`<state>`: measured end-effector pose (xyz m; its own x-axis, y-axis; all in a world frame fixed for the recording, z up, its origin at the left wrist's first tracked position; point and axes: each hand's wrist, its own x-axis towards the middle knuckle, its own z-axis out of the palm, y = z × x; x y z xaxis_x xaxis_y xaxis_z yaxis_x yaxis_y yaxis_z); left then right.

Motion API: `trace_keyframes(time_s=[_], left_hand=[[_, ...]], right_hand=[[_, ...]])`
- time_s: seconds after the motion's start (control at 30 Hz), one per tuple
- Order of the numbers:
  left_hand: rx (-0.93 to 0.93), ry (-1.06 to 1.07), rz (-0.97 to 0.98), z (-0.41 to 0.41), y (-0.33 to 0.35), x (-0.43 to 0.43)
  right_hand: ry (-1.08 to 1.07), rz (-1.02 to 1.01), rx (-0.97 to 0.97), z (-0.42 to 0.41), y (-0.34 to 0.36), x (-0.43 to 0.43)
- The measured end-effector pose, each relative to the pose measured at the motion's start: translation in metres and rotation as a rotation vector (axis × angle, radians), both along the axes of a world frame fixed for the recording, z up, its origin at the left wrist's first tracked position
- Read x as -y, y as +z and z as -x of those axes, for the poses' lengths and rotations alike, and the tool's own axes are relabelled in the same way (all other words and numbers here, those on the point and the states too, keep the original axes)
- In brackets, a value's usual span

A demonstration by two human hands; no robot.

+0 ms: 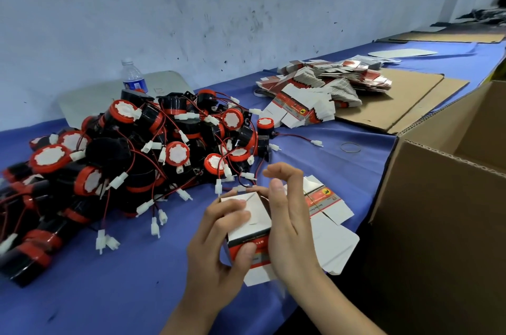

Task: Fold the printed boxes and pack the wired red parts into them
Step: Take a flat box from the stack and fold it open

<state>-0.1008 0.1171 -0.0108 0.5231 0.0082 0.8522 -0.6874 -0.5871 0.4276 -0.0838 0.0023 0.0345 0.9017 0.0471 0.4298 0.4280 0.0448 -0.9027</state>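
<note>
My left hand [219,258] grips a small white and red printed box [250,225], thumb on its red band and fingers over its white top flap. My right hand [287,214] lies against the box's right side with fingers curved above the flap. A flat printed box blank [331,214] lies on the blue table just behind my right hand. A big heap of black and red wired parts [142,148] with white connectors covers the left of the table. A stack of flat printed boxes [323,85] sits farther back.
A large open cardboard carton [443,198] stands at the right edge. Flat cardboard sheets [405,99] lie beyond the box stack. A water bottle [132,77] stands by the wall behind the heap. A rubber band [350,147] lies on the blue table cover [137,280].
</note>
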Motion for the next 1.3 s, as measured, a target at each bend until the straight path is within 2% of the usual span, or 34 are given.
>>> trace_keyframes(time_s=[0.4, 0.5, 0.63, 0.7, 0.77, 0.8, 0.87, 0.93, 1.03, 1.17, 1.27, 1.3], left_hand=[[0.007, -0.008, 0.018, -0.001, -0.003, -0.003], [-0.036, -0.098, 0.162, -0.002, -0.005, -0.003], [-0.087, -0.175, 0.416, -0.002, 0.0, 0.003], [-0.183, -0.182, 0.587, -0.002, 0.005, 0.002], [-0.358, -0.21, 0.782, -0.005, 0.006, -0.001], [-0.416, -0.195, 0.801, -0.007, 0.004, -0.004], [-0.497, -0.166, 0.752, -0.01, 0.002, -0.007], [-0.587, -0.199, 0.695, -0.012, -0.001, -0.008], [-0.643, -0.276, 0.648, -0.012, -0.005, -0.009], [-0.568, -0.281, 0.643, -0.012, -0.002, -0.013], [-0.554, -0.022, 0.575, -0.016, -0.003, -0.02], [-0.562, 0.106, 0.556, -0.019, -0.006, -0.024]], right_hand=[[0.072, -0.09, 0.031, -0.001, -0.002, -0.002], [0.133, -0.087, 0.019, -0.004, -0.004, 0.001], [0.326, 0.054, -0.069, -0.008, -0.014, 0.004], [0.338, 0.096, -0.12, -0.009, -0.019, 0.002], [0.363, -0.005, -0.27, -0.011, -0.02, 0.002], [0.412, -0.125, -0.435, -0.012, -0.019, 0.004], [0.519, -0.301, -0.766, -0.013, -0.016, 0.007], [0.569, -0.287, -0.894, -0.017, -0.02, 0.01], [0.582, -0.11, -0.876, -0.025, -0.025, 0.01], [0.508, 0.039, -0.83, -0.034, -0.026, 0.008], [0.42, 0.032, -0.734, -0.037, -0.021, 0.009], [0.34, 0.096, -0.673, -0.04, -0.019, 0.008]])
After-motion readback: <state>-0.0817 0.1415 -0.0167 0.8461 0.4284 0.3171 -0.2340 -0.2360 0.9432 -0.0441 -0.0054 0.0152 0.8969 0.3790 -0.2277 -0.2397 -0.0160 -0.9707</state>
